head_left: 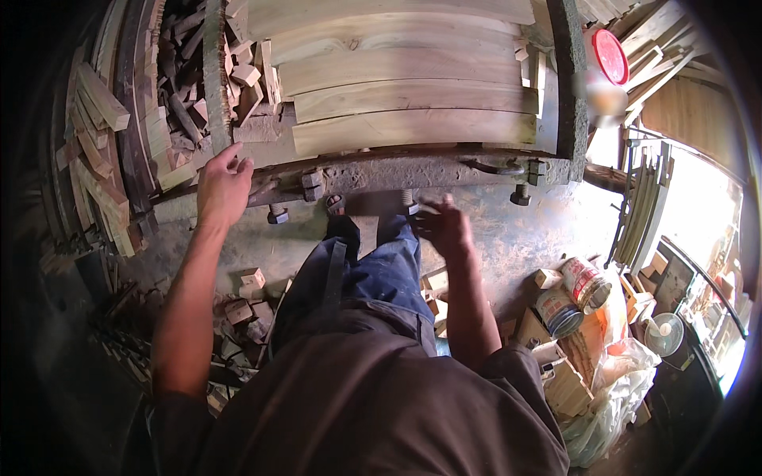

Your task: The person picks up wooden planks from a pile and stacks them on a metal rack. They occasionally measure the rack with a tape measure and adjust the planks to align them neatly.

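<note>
My left hand [223,189] reaches to the near left corner of a heavy metal frame [365,170]. Its fingers are apart and hold nothing; the fingertips lie at the end of a long narrow bar [216,71]. Just right of a bolt [408,198] under the frame's near rail is my right hand [446,228], its fingers smeared by motion. A dark blurred shape [373,203] extends left of that bolt; whether my right hand holds it, I cannot tell. Pale wooden boards [413,95] lie side by side inside the frame.
More bolts [277,214] hang under the rail. Wood offcuts [190,95] fill the left side, with stacked strips [99,159] beyond. A red-lidded bucket [609,57] stands at the far right. Paint cans [558,312] and a plastic bag [611,397] sit at lower right.
</note>
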Available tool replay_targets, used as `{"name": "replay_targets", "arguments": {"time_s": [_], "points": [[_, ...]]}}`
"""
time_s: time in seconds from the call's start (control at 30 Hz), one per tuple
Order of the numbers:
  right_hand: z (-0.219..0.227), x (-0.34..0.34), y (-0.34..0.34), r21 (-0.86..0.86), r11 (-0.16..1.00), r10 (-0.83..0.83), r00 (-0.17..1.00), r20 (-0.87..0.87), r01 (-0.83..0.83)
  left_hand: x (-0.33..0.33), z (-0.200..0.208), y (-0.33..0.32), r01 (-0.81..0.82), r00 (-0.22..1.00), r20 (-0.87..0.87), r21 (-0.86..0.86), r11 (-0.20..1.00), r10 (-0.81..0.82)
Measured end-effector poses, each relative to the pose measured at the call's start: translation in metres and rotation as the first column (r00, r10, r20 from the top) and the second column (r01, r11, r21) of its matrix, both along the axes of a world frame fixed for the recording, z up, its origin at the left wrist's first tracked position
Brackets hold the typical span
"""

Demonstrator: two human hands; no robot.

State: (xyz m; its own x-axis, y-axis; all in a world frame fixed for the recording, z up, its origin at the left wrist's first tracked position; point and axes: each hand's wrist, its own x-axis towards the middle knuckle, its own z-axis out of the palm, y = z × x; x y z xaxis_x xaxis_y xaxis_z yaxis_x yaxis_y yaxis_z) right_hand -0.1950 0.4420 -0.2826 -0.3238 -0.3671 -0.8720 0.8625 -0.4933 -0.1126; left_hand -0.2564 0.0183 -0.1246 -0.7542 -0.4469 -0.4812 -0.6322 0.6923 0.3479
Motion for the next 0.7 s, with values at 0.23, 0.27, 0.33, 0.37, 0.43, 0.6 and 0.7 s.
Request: {"name": "replay_targets", "arguments": {"time_s": [0.23, 0.27, 0.33, 0.37, 0.43, 0.6, 0.7], "points": [[0.014, 0.018, -0.08, 0.224, 0.947, -0.118, 0.896, -0.427, 0.232, 0.003, 0.003, 0.003, -0.045, 0.999, -0.003, 0.006, 0.999, 0.045], [0.013, 0.017, -0.083, 0.263, 0.913, -0.194, 0.9, -0.391, 0.311, 0.003, 0.003, 0.003, -0.038, 0.999, -0.01, 0.004, 0.999, 0.038], [0.018, 0.014, -0.086, 0.38, 0.874, -0.094, 0.873, -0.479, 0.303, 0.002, 0.006, 0.004, -0.024, 0.999, -0.03, -0.001, 1.0, 0.024], [0.02, 0.011, -0.086, 0.427, 0.85, -0.062, 0.863, -0.501, 0.309, -0.001, 0.016, 0.01, -0.009, 0.999, -0.041, -0.021, 1.0, 0.008], [0.031, 0.01, -0.084, 0.516, 0.81, 0.055, 0.84, -0.539, 0.278, -0.002, 0.023, 0.012, 0.006, 1.0, -0.029, -0.046, 0.999, -0.007], [0.094, 0.01, -0.06, 0.742, 0.65, 0.423, 0.731, -0.535, 0.166, 0.001, 0.029, 0.007, 0.072, 0.994, -0.082, -0.01, 0.997, -0.072], [0.123, 0.014, -0.043, 0.766, 0.611, 0.46, 0.699, -0.547, 0.197, 0.004, 0.016, 0.006, 0.066, 0.981, -0.178, -0.039, 0.997, -0.072]]}}
